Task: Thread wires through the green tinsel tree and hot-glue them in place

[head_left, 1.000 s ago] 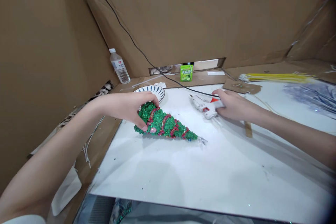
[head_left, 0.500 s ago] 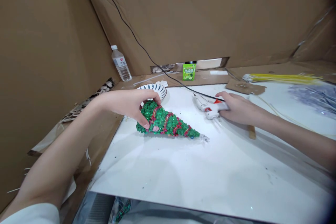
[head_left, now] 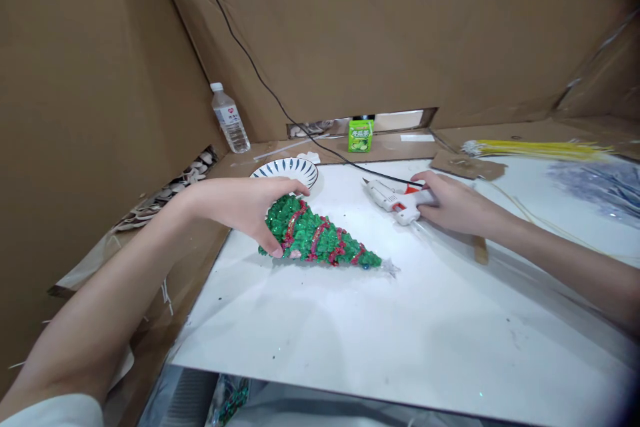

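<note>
Head view: nearest, below the front edge of the white board [head_left: 320, 347], a clear bag [head_left: 233, 400] holds green glittery material. Above it, the left hand [head_left: 250, 210] grasps the wide end of the green tree [head_left: 320, 233], thumb on the near side, fingers over the far side. The tree lies on its side over the board, tip to the right. It has rolled slightly since the earlier frame: its pink ornament [head_left: 295, 254] sits lower and the star [head_left: 390, 269], then nearly edge-on, now shows its points. The right hand [head_left: 445, 203] is closed around the handle of the white glue gun [head_left: 397, 202], whose nozzle has shifted a little left. Behind the left hand, more of the striped plate [head_left: 287, 171] shows. Farther back stand the green packet [head_left: 361, 136] and the water bottle [head_left: 231, 120].
</note>
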### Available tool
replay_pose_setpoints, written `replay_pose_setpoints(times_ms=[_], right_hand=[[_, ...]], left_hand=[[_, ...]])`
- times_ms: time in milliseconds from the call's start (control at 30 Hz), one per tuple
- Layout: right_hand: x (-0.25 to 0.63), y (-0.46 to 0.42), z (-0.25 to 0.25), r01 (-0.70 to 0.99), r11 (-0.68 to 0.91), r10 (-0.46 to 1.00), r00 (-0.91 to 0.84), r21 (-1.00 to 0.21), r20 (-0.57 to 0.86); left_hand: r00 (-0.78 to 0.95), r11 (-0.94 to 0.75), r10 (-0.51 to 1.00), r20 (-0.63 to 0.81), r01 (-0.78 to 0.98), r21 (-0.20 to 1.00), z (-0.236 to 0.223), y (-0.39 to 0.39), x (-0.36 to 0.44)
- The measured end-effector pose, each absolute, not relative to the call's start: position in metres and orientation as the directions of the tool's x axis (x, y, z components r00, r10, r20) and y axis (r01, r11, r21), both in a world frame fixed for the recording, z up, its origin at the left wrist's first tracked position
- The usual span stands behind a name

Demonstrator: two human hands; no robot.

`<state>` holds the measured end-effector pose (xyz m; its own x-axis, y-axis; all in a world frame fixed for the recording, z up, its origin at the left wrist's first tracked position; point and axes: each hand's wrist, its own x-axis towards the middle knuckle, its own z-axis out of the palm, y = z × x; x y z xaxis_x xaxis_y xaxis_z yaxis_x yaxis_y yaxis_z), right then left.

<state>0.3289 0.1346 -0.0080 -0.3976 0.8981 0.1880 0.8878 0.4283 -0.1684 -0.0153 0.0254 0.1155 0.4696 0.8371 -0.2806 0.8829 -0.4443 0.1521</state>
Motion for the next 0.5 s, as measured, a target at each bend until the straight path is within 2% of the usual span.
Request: replay_pose_setpoints(times_ms=[167, 300, 500], right_hand=[[0.328, 0.129, -0.002, 0.884, 0.436, 0.891, -0.395, -0.172, 0.225], [0.321, 0.113, 0.010, 0.868, 0.466, 0.855, -0.392, -0.170, 0.341], [0.315, 0.090, 0.027, 0.854, 0.490, 0.830, -0.395, -0.176, 0.394]], left_hand=[[0.466, -0.443, 0.844, -0.267, 0.885, 0.144, 0.110, 0.025, -0.009], [0.494, -0.474, 0.846, -0.198, 0.869, 0.142, 0.102, 0.025, -0.002], [0.512, -0.501, 0.853, -0.101, 0.858, 0.111, 0.090, 0.025, 0.005]])
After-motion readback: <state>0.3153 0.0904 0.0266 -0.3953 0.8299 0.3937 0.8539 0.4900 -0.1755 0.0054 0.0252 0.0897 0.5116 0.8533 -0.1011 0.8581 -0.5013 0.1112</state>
